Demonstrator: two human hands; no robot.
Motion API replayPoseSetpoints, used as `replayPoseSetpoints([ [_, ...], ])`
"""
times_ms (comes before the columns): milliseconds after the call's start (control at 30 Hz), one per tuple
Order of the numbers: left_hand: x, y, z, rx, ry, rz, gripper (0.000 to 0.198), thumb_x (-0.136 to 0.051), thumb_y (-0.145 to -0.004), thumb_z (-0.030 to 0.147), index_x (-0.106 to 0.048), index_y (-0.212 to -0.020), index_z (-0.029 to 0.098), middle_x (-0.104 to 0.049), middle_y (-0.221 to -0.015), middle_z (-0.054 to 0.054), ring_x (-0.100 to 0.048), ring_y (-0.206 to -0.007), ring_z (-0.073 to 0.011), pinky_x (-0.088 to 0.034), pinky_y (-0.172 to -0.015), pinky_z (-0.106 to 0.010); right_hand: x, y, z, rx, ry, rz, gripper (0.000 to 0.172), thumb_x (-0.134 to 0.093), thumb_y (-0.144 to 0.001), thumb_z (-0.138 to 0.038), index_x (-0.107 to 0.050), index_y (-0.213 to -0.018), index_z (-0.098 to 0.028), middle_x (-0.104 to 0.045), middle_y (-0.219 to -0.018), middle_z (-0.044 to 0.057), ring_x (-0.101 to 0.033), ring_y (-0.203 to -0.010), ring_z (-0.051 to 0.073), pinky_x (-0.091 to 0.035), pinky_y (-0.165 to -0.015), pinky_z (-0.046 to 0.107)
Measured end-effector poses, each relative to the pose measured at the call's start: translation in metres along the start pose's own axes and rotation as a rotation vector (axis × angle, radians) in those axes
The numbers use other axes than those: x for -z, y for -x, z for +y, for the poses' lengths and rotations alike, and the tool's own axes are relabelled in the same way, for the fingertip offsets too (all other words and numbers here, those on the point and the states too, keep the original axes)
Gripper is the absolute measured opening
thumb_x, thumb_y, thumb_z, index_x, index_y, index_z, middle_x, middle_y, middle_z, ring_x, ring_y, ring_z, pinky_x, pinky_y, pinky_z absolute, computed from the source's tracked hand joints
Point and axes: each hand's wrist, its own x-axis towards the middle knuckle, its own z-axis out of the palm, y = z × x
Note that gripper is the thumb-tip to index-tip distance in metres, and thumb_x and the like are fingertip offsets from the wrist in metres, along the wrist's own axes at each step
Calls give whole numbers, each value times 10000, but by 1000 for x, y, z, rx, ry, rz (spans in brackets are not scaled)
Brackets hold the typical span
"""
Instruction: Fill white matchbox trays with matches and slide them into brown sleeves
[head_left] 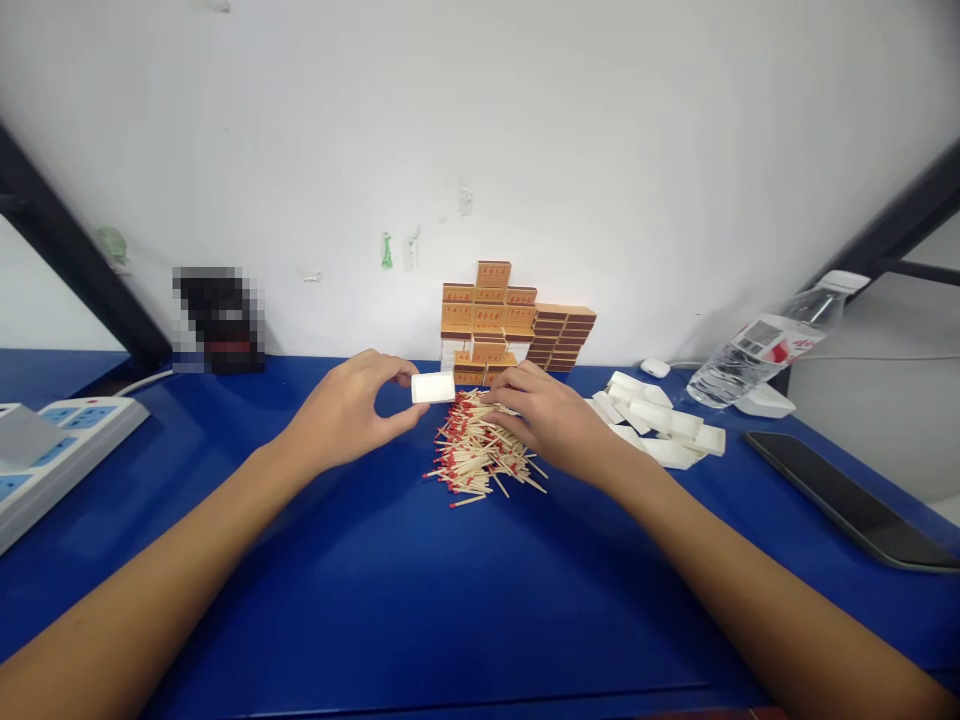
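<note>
Between the thumb and fingers of my left hand (356, 405) is a small white matchbox tray (433, 388), held just above the left edge of a heap of matches. The red-tipped wooden matches (480, 460) lie loosely piled on the blue table. Over the upper right of the heap, my right hand (544, 415) has its fingers curled and pinched among the match sticks. Its fingertips partly cover the matches there, so how many it grips cannot be seen.
Orange matchboxes (489, 318) stand stacked against the wall behind the heap. White empty trays (660, 420) lie to the right, near a tilted water bottle (776, 340) and a phone (847, 495). A power strip (82, 440) sits at the left on the blue table (420, 600).
</note>
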Motion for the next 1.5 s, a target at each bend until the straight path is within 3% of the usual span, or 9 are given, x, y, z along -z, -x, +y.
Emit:
replayPoseSetpoints([
  [133,-1,0,3,-5,-5,-22,243,-681,-918,394,-684,-1081,214,-757,-1053,-58,-694,-982,-233,-538,-882,-392,2,-1,-1,16,67,-45,238,-519,-1068,-283,-726,-1031,-170,-684,-1014,123,-591,-1006,272,-547,-899,449],
  [333,-3,2,6,-4,17,-31,254,-690,-920,399,-685,-1088,208,-740,-1042,-61,-687,-965,-225,-539,-886,-389,0,-2,-4,28,119,-81,230,-499,-1077,-275,-696,-1096,-158,-669,-1032,124,-589,-1033,269,-532,-912,424],
  [667,-6,2,8,-13,11,-40,259,-704,-918,374,-677,-1102,193,-736,-1054,-54,-683,-981,-222,-537,-900,-390,-6,2,0,52,153,8,211,-493,-1075,-245,-661,-976,-164,-670,-963,111,-598,-946,256,-548,-849,405],
  [1100,-16,7,31,63,23,-9,281,-722,-898,325,-719,-1142,186,-762,-1076,-64,-683,-1009,-230,-556,-915,-407,19,18,16,-33,72,56,215,-484,-1077,-281,-664,-1043,-170,-677,-1003,126,-599,-977,277,-537,-861,456],
  [1333,-21,12,51,137,41,23,294,-734,-855,271,-742,-1137,188,-744,-993,-61,-666,-931,-225,-564,-863,-405,24,15,-10,53,82,140,176,-511,-1071,-243,-663,-1039,-159,-686,-972,110,-597,-943,259,-529,-853,423],
  [1500,-21,13,59,163,90,-24,266,-784,-809,252,-757,-1067,196,-750,-942,-35,-658,-908,-231,-558,-841,-412,24,14,-24,92,85,109,185,-505,-1076,-247,-664,-1028,-166,-673,-963,105,-583,-912,252,-524,-814,405],
])
